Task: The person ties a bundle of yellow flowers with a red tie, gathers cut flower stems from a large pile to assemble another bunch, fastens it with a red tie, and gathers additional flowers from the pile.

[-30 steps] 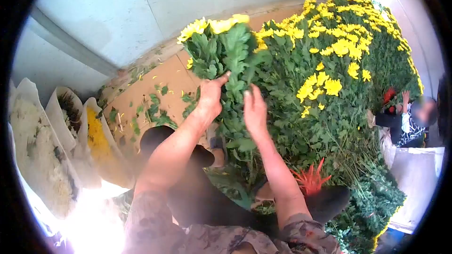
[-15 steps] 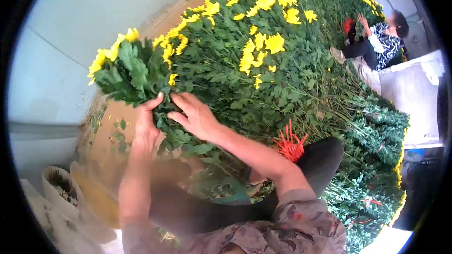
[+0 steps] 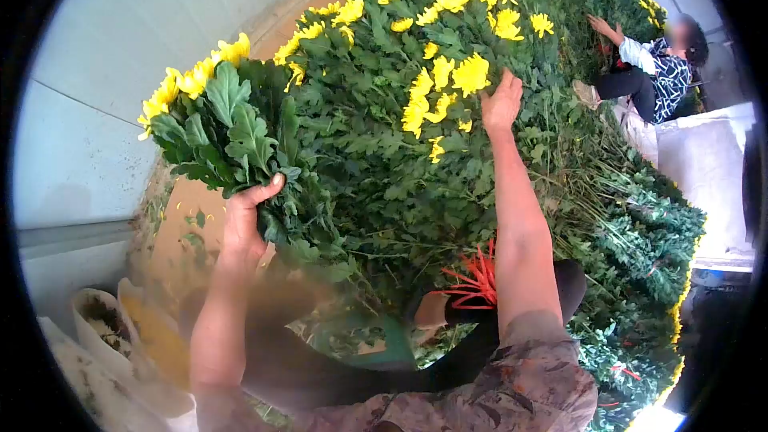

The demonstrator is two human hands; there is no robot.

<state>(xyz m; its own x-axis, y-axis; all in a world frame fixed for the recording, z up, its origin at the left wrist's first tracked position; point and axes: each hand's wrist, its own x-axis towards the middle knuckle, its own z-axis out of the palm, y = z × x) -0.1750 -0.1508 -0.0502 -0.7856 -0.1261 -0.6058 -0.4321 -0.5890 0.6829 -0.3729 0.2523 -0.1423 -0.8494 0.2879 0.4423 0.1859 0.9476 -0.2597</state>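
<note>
My left hand (image 3: 250,212) is closed around the leafy stems of a bunch of yellow chrysanthemums (image 3: 228,116), its thumb across the front. The blooms point up and left. My right hand (image 3: 502,102) is stretched out over the pile of cut chrysanthemums (image 3: 384,192), just right of a large yellow bloom (image 3: 471,74). Its fingers are extended and apart among the leaves, with nothing seen in them. Red ties (image 3: 477,278) fan out at my knee, beneath my right forearm.
Across the pile a co-worker (image 3: 660,72) sits with one hand raised. Tied bunches (image 3: 632,272) with yellow heads lie along the right. A pale wall (image 3: 88,128) rises at left, above a whitish container (image 3: 100,324) with debris inside.
My right hand has left the bunch and moved right and up to the blooms on the pile. My left hand keeps hold of the bunch. The co-worker's arm has shifted.
</note>
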